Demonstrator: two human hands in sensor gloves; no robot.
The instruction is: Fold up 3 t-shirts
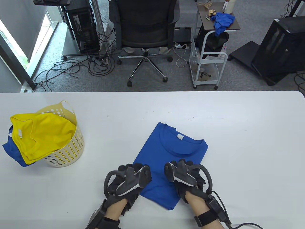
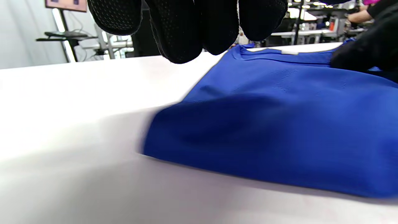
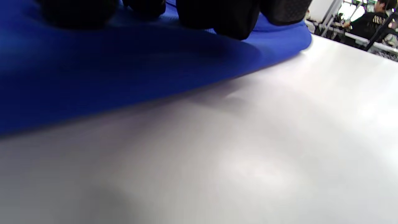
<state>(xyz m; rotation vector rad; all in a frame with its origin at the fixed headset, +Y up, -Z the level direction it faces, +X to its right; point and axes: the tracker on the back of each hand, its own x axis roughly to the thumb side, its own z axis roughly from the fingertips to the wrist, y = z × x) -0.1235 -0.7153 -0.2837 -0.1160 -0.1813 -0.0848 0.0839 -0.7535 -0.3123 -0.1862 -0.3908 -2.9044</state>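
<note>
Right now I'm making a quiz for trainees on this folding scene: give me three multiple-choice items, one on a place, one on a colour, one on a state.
1. Where does the laundry basket stand?
A. at the table's left
B. at the table's right
C. on the floor

2. What colour is the shirt on top of the basket?
A. red
B. yellow
C. white

3. What state is the blue t-shirt between the hands in?
A. hanging from a hand
B. crumpled in a ball
C. folded flat, collar up

Answers:
1 A, it sits by the left edge of the table.
2 B, the yellow t-shirt drapes over the rim.
3 C, it lies as a neat rectangle with the left hand and right hand at its near part.
</note>
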